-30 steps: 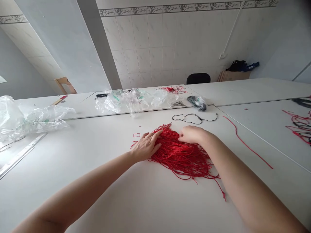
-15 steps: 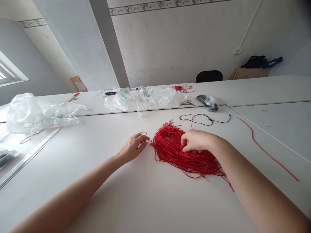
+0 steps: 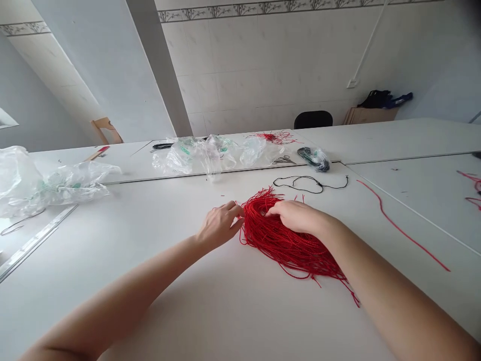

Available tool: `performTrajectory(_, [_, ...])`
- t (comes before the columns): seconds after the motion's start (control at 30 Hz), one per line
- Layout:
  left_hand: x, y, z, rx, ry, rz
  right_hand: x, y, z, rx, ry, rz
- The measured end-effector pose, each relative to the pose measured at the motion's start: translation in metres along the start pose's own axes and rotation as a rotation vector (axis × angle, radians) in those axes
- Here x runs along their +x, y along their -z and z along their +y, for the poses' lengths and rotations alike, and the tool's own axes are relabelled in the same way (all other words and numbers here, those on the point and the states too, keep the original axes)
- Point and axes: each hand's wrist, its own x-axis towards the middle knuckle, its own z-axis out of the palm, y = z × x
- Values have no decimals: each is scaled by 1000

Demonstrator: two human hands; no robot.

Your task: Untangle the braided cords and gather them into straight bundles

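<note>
A bundle of twisted red cords lies on the white table, looped at its far left end, with loose ends trailing toward the lower right. My left hand is at the bundle's left edge, thumb and fingers curled together at the outer strands of red cord. From the right, my right hand reaches over the bundle, its fingertips dipped into the strands near the loop. Some of its fingers are hidden beneath the palm and among the cords.
Behind the bundle lies a thin black cord. A single red cord stretches across the right side. Farther back are clear plastic bags, scissors, a bagged dark cord coil and loose red cords.
My left hand has moved right, up against the bundle. My right hand has shifted left toward the loop, its index finger straighter. The view has turned slightly right.
</note>
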Motion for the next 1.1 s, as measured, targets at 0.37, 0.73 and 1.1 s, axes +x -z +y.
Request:
performTrajectory(0.37, [-9,-14,-2,-128,-362,5,8,9,13,22,-4,-56])
performTrajectory(0.73, [-12,-28,-6,-111,-329,-27,3,14,8,-56,-60,-11])
performTrajectory(1.1, [-11,-16,-2,-204,-240,153,-11,36,8,115,211,560])
